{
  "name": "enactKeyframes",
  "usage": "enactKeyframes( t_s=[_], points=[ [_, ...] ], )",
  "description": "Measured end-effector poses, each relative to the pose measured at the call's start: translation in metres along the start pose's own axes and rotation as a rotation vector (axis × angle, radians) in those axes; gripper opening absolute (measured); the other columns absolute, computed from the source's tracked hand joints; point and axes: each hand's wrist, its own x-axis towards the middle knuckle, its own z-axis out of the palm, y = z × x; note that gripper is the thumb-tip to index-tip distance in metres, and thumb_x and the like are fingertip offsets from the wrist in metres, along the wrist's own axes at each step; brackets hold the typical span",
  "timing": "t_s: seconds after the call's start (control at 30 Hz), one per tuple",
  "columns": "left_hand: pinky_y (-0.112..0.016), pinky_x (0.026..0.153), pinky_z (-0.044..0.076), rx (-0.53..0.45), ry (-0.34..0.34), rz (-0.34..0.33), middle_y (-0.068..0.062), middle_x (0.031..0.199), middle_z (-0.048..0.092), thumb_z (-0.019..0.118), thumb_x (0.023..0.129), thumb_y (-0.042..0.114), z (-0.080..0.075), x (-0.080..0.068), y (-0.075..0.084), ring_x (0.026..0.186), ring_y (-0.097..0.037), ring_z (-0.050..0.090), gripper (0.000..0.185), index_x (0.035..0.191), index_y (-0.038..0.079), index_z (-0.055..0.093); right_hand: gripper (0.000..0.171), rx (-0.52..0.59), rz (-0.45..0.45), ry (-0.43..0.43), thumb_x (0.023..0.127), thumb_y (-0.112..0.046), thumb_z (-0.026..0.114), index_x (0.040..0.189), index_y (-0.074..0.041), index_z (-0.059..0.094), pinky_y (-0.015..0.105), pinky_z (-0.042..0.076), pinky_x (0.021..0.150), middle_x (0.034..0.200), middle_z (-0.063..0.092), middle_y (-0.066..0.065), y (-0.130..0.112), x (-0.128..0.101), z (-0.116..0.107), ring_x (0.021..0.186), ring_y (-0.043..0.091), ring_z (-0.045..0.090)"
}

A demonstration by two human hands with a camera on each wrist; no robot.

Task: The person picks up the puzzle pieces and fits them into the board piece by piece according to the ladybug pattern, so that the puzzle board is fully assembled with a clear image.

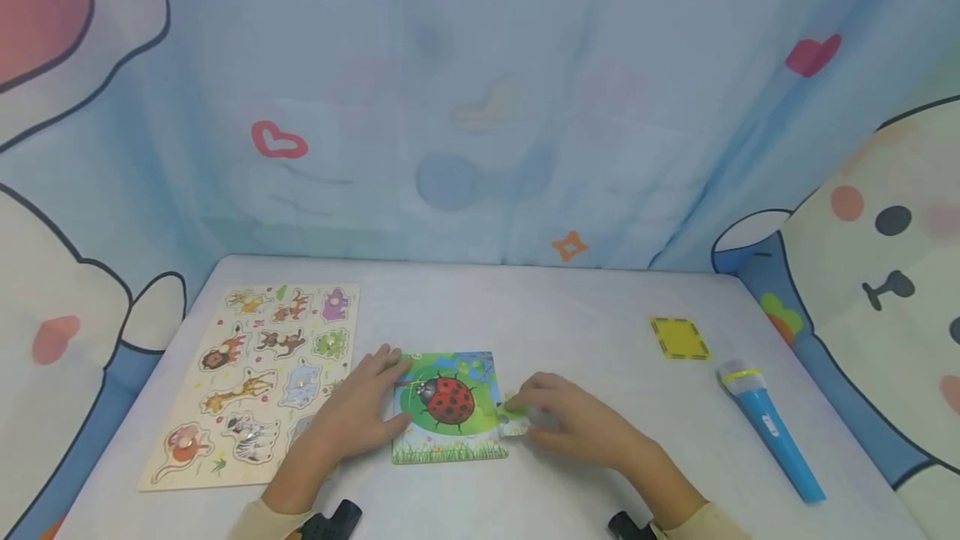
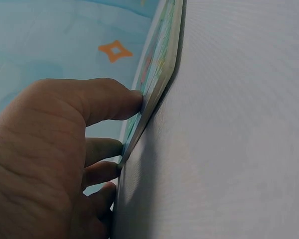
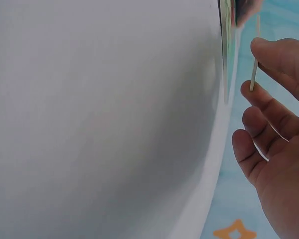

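Note:
A square ladybug puzzle board (image 1: pixel 450 407) lies flat on the white table (image 1: pixel 570 315), near the front edge. My left hand (image 1: pixel 371 402) rests on the board's left side, fingers laid against its edge; in the left wrist view the fingertips (image 2: pixel 132 102) press on the ladybug puzzle board (image 2: pixel 157 79). My right hand (image 1: pixel 547 419) pinches a small green puzzle piece (image 1: pixel 514 421) at the board's right edge. The right wrist view shows that puzzle piece (image 3: pixel 253 74) edge-on, thin, between thumb and forefinger of the right hand (image 3: pixel 274 129), beside the board's rim (image 3: pixel 226 55).
A wooden animal peg puzzle (image 1: pixel 255 382) lies at the table's left. A yellow card (image 1: pixel 678 338) and a blue toy microphone (image 1: pixel 772 432) lie at the right. A cartoon-printed curtain (image 1: pixel 465 107) closes off the back and sides.

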Motion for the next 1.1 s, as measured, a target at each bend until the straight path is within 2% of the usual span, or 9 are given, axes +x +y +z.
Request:
enactKeyframes(
  t_s=[0.27,0.63,0.93,1.1],
  points=[
    [-0.042,0.119,0.019,0.018,0.009,0.024,-0.015,0.152,0.037,0.071,0.082,0.034,0.000,0.001,0.002,0.144,-0.033,0.024,0.073,0.143,0.003,0.047,0.028,0.010,0.001,-0.059,0.085,-0.019,0.074,0.112,-0.025,0.071,0.031,0.049,0.096,0.110,0.056,-0.018,-0.017,0.016,0.013,0.107,0.005,0.052],
    [-0.041,0.119,0.018,0.015,-0.003,0.016,-0.013,0.153,0.036,0.070,0.082,0.038,0.000,0.002,0.003,0.145,-0.031,0.023,0.074,0.144,0.005,0.047,0.029,-0.043,-0.002,-0.073,0.082,-0.021,0.074,0.111,-0.019,0.073,0.029,0.048,0.095,0.108,0.055,-0.013,-0.026,0.024,0.019,0.106,0.007,0.051],
    [-0.041,0.119,0.019,0.029,-0.007,0.027,-0.014,0.153,0.036,0.070,0.082,0.038,0.001,0.003,0.005,0.144,-0.032,0.025,0.074,0.144,0.005,0.047,0.024,-0.080,-0.016,-0.064,0.080,-0.015,0.074,0.105,-0.019,0.076,0.028,0.049,0.086,0.105,0.052,-0.012,-0.029,0.025,0.021,0.098,0.008,0.049],
    [-0.041,0.119,0.020,0.026,-0.012,0.029,-0.014,0.153,0.036,0.070,0.082,0.038,0.001,0.005,0.007,0.144,-0.031,0.024,0.074,0.144,0.005,0.047,0.024,-0.162,-0.055,-0.046,0.079,-0.011,0.073,0.102,-0.018,0.076,0.028,0.048,0.082,0.102,0.061,-0.013,-0.031,0.027,0.022,0.094,0.009,0.052]
  ],
)
